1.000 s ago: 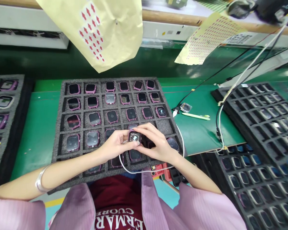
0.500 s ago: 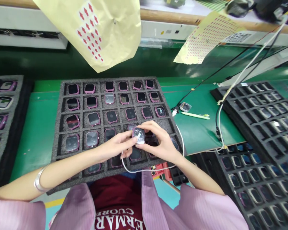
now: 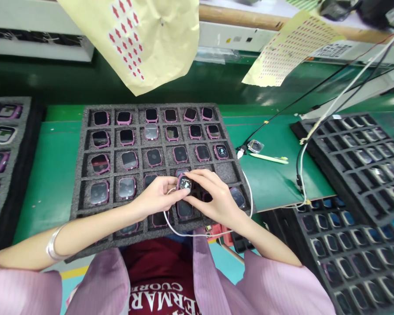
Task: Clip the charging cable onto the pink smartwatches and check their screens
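Both hands meet over the near right part of a black foam tray (image 3: 82, 144) whose cells hold several purple-rimmed smartwatch bodies. My left hand (image 3: 156, 197) and my right hand (image 3: 213, 196) pinch one smartwatch body (image 3: 184, 183) between their fingertips, its lit screen facing up. A thin white cable (image 3: 184, 232) loops from the watch under my wrists and off to the right. One tray cell (image 3: 226, 171) just right of my fingers holds nothing.
More foam trays of watches lie at the left edge (image 3: 3, 144) and stacked at the right (image 3: 357, 153). A small lens and a pale green pen (image 3: 268, 159) rest on the green mat. Yellow sticker sheets (image 3: 144, 39) hang overhead. Cables (image 3: 318, 118) cross the right side.
The watch was tilted to show its shiny side half a second ago; now it is turned back with the screen up. Both hands stay in nearly the same spot.
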`<action>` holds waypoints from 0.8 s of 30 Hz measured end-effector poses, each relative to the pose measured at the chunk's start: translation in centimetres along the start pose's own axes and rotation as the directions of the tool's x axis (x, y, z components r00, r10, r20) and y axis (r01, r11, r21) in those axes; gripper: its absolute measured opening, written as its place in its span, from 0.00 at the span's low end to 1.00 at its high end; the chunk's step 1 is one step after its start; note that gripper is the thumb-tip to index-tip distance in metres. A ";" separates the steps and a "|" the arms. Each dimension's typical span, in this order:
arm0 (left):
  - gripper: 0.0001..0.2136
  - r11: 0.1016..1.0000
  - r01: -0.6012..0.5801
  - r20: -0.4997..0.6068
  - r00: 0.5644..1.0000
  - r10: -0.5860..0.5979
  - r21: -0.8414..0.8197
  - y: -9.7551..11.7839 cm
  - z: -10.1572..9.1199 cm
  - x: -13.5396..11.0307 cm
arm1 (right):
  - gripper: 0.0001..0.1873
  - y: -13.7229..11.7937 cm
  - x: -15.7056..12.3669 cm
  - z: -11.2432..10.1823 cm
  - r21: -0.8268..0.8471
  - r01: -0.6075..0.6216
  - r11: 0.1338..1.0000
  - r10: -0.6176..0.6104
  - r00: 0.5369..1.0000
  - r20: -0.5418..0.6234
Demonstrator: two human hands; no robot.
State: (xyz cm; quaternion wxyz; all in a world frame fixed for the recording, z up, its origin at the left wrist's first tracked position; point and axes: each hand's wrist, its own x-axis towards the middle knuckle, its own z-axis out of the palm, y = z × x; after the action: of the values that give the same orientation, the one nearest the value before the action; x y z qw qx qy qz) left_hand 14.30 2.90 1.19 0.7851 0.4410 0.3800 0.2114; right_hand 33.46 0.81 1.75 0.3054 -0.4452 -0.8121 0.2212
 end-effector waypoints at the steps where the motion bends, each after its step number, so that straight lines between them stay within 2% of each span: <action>1: 0.20 1.000 -0.011 -0.018 1.000 0.011 0.009 -0.1 0.0 0.0 | 0.22 0.1 0.1 0.1 0.004 0.003 1.000 -0.003 1.000 -0.003; 8: 0.17 0.994 -0.096 -0.050 0.994 0.094 -0.042 -0.3 0.1 -0.1 | 0.21 0.0 0.6 0.7 0.073 0.028 0.997 -0.027 0.999 -0.025; 18: 0.14 0.987 -0.136 -0.051 0.990 0.132 -0.088 0.1 0.4 -0.1 | 0.22 -0.1 0.6 0.7 0.090 0.030 0.995 -0.023 0.997 -0.077; 24: 0.17 0.989 -0.126 -0.039 0.992 0.123 -0.080 -0.1 0.4 -0.2 | 0.22 -0.1 0.6 0.8 0.098 0.023 0.995 -0.016 0.997 -0.072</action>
State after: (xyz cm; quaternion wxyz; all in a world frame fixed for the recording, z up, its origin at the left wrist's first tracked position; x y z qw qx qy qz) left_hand 14.50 2.54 1.32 0.7813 0.4277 0.3560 0.2828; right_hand 32.63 1.22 1.40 0.3579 -0.4294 -0.7930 0.2421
